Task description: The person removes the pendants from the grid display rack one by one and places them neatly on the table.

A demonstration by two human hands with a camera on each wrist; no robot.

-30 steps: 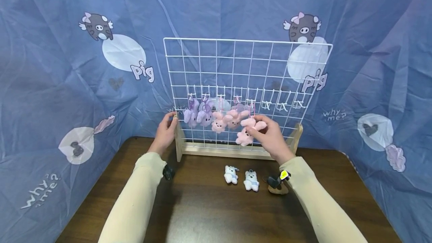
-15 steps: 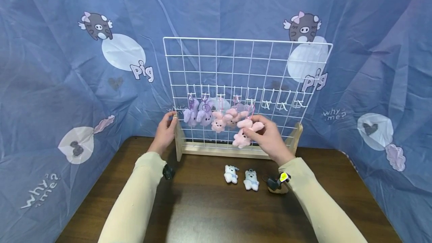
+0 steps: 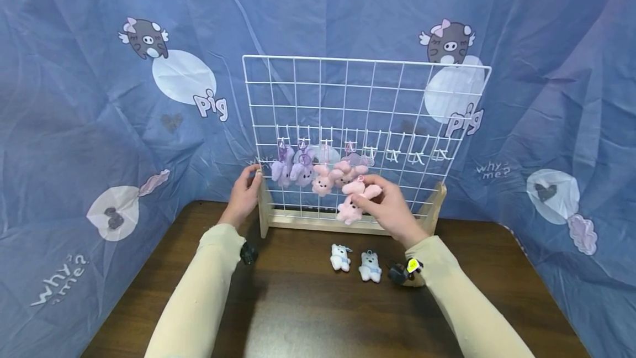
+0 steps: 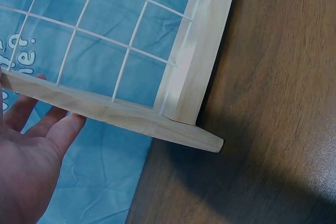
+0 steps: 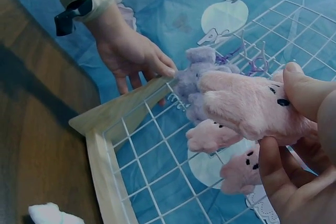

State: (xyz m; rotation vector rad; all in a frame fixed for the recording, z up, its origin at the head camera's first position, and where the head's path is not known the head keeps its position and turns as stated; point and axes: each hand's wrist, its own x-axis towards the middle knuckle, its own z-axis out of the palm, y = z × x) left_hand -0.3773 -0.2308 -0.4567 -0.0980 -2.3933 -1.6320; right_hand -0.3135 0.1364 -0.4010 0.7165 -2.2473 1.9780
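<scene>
My right hand (image 3: 392,209) pinches a pink plush bunny keychain (image 5: 247,103) between thumb and fingers, in front of the white wire grid rack. Its pink loop (image 3: 360,179) sits low, apart from the bare hook (image 3: 370,153) above. My left hand (image 3: 242,195) grips the rack's wooden side board (image 4: 110,111), thumb on the near side and fingers behind. To the left of the held bunny, two more pink bunnies (image 3: 322,181) hang from hooks. Beyond them hang two purple bunnies (image 3: 301,173).
Several bare hooks (image 3: 416,157) line the grid's right side. Two white plush bears (image 3: 370,267) with blue scarves lie on the brown table (image 3: 298,314) before the rack. Partly hidden under the right wrist camera lies a tan thing (image 3: 414,280). Blue patterned cloth surrounds the table.
My right hand has drawn the pink bunny down and left. Its loop, at the hook earlier, is now off it, leaving that hook bare. My left hand keeps its hold on the side board.
</scene>
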